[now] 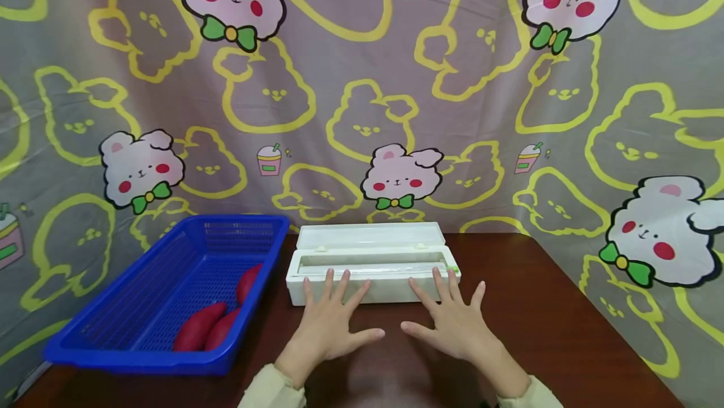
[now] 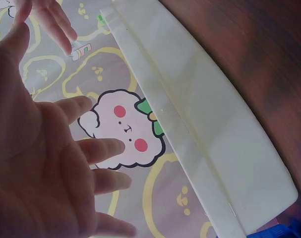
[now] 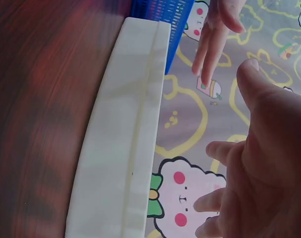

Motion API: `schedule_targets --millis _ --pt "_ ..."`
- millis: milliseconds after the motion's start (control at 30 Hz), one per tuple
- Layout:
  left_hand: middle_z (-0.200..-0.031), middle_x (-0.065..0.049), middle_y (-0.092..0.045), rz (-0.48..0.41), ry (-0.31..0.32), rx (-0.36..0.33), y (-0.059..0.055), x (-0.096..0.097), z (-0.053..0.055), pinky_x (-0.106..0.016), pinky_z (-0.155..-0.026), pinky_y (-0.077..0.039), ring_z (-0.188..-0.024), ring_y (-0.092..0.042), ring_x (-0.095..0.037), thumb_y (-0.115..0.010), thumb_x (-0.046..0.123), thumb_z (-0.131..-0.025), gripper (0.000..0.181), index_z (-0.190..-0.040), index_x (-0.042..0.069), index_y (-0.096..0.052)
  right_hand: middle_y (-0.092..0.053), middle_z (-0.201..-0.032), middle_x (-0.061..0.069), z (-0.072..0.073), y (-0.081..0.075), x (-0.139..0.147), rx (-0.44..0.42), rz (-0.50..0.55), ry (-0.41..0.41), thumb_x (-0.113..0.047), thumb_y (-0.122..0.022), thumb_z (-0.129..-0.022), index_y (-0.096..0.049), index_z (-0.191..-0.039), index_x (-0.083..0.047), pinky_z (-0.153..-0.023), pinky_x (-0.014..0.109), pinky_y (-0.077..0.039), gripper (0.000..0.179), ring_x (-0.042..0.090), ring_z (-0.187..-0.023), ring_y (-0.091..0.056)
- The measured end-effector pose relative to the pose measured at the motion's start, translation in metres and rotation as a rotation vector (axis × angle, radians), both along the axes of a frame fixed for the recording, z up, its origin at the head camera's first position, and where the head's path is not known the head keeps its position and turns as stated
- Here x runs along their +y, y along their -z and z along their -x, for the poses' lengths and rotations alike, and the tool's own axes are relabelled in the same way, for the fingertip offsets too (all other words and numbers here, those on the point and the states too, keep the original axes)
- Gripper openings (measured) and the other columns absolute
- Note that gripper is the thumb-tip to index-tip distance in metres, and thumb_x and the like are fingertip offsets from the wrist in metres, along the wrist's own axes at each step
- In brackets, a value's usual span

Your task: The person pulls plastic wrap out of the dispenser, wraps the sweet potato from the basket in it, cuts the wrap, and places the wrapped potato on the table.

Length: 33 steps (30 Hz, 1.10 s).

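Note:
A long white box (image 1: 362, 293) with its lid (image 1: 370, 236) tipped back lies on the table; a pale roll, seemingly clear film (image 1: 367, 270), shows inside it. My left hand (image 1: 330, 326) is spread wide in front of the box's left half, fingertips overlapping its front wall in the head view. Opposite it, my right hand (image 1: 458, 326) has its fingers fanned out near the box's right half. Both hands hold nothing, thumbs pointing toward each other. The wrist views show the box's smooth front (image 2: 224, 124) beyond the spread fingers.
To the left stands a blue plastic basket (image 1: 136, 358) with several red sweet-potato-like pieces (image 1: 200, 326) in it. The dark wooden table (image 1: 509, 288) ends at a rounded corner on the right. Behind hangs a grey patterned curtain (image 1: 481, 112). A small green piece (image 1: 452, 269) sits at the box's right end.

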<state>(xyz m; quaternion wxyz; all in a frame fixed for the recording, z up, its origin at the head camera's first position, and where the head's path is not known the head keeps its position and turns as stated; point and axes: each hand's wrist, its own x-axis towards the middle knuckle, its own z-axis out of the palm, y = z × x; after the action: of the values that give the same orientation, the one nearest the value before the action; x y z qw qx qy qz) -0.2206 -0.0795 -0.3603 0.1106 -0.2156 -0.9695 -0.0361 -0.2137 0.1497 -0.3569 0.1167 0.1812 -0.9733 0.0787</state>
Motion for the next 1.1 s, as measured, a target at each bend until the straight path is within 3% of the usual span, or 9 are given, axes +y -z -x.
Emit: schedule_targets --millis 333,567,700,833,967,1100 --pt "-0.138 -0.017 -0.034 -0.033 0.026 0.018 0.001 -0.001 0.006 -0.064 -0.096 -0.004 -0.13 -0.014 -0.038 -0.022 0.076 -0.077 0.085 -0.139 0.02 -0.034 -0.029 -0.137 0.026 0.0 0.003 0.006 0.018 0.045 0.011 -0.066 -0.049 -0.076 -0.04 -0.136 -0.02 -0.084 0.075 -0.001 0.076 0.046 -0.126 -0.019" --pt "-0.125 -0.016 -0.048 -0.061 0.081 0.092 0.002 0.0 0.007 -0.065 -0.094 -0.012 -0.124 -0.03 -0.038 -0.044 0.06 -0.083 0.07 -0.129 0.007 -0.046 -0.048 -0.117 0.02 0.002 0.004 0.019 -0.015 0.024 0.046 -0.065 -0.048 -0.076 -0.04 -0.136 -0.018 -0.082 0.073 -0.017 0.076 0.037 -0.112 -0.038" --pt "-0.116 -0.012 -0.055 -0.06 0.083 0.12 0.001 0.0 0.009 -0.063 -0.094 -0.02 -0.118 -0.04 -0.035 -0.053 0.05 -0.083 0.059 -0.122 0.006 -0.052 -0.052 -0.106 0.017 0.005 0.002 0.025 -0.05 0.034 0.044 -0.059 -0.053 -0.078 -0.039 -0.136 -0.016 -0.073 0.055 -0.034 0.073 0.032 -0.1 -0.044" --pt "-0.096 -0.007 -0.062 -0.049 0.085 0.161 0.002 -0.001 0.012 -0.05 -0.08 -0.038 -0.096 -0.055 -0.027 -0.058 0.044 -0.083 0.046 -0.108 0.006 -0.06 -0.052 -0.098 0.012 0.007 0.001 0.031 -0.081 0.029 0.009 -0.052 -0.058 -0.079 -0.038 -0.136 -0.015 -0.063 0.04 -0.033 0.072 0.027 -0.092 -0.046" --pt "-0.078 -0.004 -0.063 -0.07 0.111 0.196 0.004 -0.002 0.014 -0.038 -0.059 -0.039 -0.074 -0.059 -0.022 -0.063 0.039 -0.08 0.032 -0.09 0.008 -0.063 -0.054 -0.099 0.012 0.01 0.001 0.037 -0.095 0.032 -0.025 -0.047 -0.061 -0.079 -0.039 -0.135 -0.01 -0.064 0.042 -0.036 0.071 0.028 -0.092 -0.048" --pt "-0.078 -0.005 -0.065 -0.129 0.161 0.207 0.004 -0.002 0.016 -0.035 -0.057 -0.044 -0.07 -0.061 -0.02 -0.068 0.032 -0.077 0.026 -0.086 0.007 -0.064 -0.058 -0.1 0.013 0.021 0.004 0.046 -0.12 0.103 -0.047 -0.043 -0.063 -0.079 -0.044 -0.131 -0.006 -0.068 0.045 -0.042 0.067 0.028 -0.092 -0.054"
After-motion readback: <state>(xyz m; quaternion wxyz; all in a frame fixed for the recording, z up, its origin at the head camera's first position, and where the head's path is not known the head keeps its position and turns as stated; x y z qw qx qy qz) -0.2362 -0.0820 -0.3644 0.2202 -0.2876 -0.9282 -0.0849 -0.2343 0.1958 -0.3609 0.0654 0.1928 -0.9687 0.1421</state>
